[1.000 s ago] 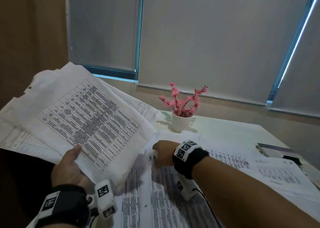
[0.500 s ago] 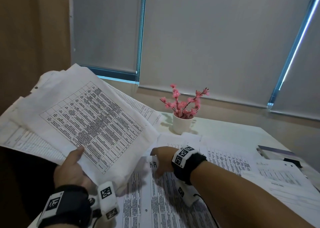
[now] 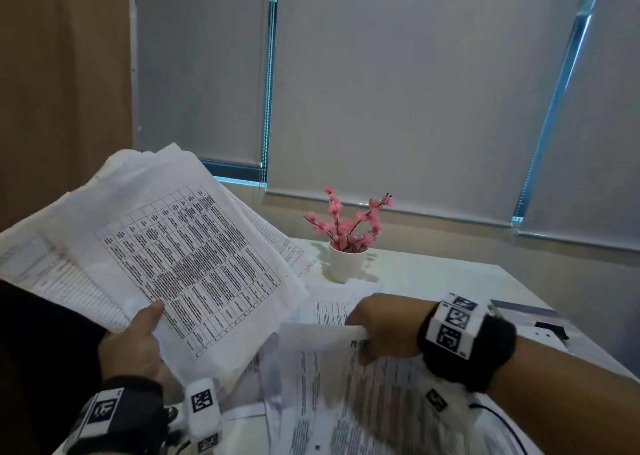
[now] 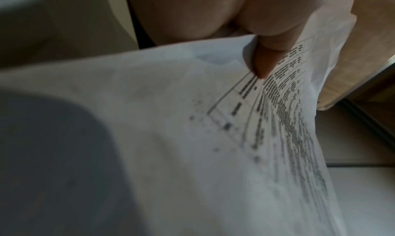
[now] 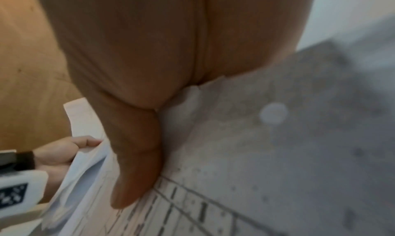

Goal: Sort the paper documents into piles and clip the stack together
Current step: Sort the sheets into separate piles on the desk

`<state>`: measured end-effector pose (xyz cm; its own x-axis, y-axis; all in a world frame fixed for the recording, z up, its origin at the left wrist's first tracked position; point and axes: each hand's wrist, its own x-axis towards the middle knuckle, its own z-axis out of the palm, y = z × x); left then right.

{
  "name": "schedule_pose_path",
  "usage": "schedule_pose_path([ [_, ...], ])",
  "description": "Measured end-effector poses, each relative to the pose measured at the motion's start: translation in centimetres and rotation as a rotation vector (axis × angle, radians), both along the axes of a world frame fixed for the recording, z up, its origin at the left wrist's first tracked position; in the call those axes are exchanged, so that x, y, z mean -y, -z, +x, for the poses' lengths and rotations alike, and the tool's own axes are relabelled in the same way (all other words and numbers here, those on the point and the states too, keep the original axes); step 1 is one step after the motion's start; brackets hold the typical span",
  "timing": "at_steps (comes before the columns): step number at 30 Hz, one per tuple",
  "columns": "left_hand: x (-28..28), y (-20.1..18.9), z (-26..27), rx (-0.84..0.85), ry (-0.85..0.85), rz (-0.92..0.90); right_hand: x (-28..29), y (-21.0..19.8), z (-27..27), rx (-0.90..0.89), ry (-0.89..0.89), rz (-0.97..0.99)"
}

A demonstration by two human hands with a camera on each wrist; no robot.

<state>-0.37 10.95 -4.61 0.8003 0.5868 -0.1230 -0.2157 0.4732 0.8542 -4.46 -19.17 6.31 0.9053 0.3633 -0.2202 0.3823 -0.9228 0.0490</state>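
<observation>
Paper in both: left hand [image 3: 133,345] grips a stack [image 3: 180,246], right hand [image 3: 382,326] one sheet [image 3: 329,378].

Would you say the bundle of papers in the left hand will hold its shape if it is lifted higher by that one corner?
Probably not. The paper bundle is loose, unclipped sheets with fanned edges, so it should sag. The left hand pinches it near one corner only, so sheets may slide apart.

My left hand [image 3: 133,342] lifts a paper stack [image 3: 180,250] left of the flowerpot [image 3: 347,260]; more sheets [image 3: 349,395] cover the worktop [image 3: 450,278] before it.
</observation>
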Motion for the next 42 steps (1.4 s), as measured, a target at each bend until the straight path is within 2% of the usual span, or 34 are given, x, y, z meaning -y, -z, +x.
schedule_pose_path([
  [3, 2.6, -2.9, -1.9, 0.033, -0.026, 0.123, 2.6, -3.2, -2.5, 0.07, 0.042, 0.006],
  [7, 5.5, -5.4, -3.5, 0.026, 0.08, 0.337, 4.1, -7.6, -4.5, 0.258, 0.003, 0.092],
  [10, 7.9, -6.4, -3.9, 0.05, 0.201, 0.498, 5.0, -10.5, -5.2, 0.474, -0.07, 0.152],
  [15, 12.0, -8.8, -6.5, 0.122, 0.441, 0.664, 5.8, -13.2, -6.0, 0.764, -0.121, 0.068],
  [18, 13.7, -9.6, -7.8, 0.163, 0.579, 0.733, 6.3, -14.1, -6.4, 0.798, -0.122, 0.016],
  [21, 15.1, -10.4, -9.4, 0.212, 0.678, 0.796, 6.8, -14.6, -7.2, 0.741, -0.055, 0.117],
  [25, 16.3, -10.3, -10.3, 0.249, 0.783, 0.724, 7.7, -14.3, -7.9, 0.688, 0.006, 0.198],
  [30, 15.6, -9.6, -8.9, 0.283, 0.779, 0.623, 8.7, -13.9, -8.4, 0.702, 0.013, 0.213],
  [32, 15.8, -9.8, -8.8, 0.316, 0.744, 0.741, 8.9, -13.8, -8.4, 0.723, 0.006, 0.211],
  [35, 17.3, -9.9, -8.9, 0.327, 0.558, 0.901, 8.6, -13.6, -8.4, 0.77, -0.028, 0.218],
  [37, 18.0, -9.9, -9.0, 0.318, 0.491, 0.857, 8.3, -13.4, -8.4, 0.817, -0.057, 0.222],
  [40, 18.7, -9.7, -9.0, 0.319, 0.494, 0.757, 8.2, -12.7, -8.1, 0.97, -0.11, 0.233],
  [42, 18.8, -9.7, -8.8, 0.315, 0.496, 0.699, 8.7, -11.5, -7.6, 1.094, -0.066, 0.335],
])
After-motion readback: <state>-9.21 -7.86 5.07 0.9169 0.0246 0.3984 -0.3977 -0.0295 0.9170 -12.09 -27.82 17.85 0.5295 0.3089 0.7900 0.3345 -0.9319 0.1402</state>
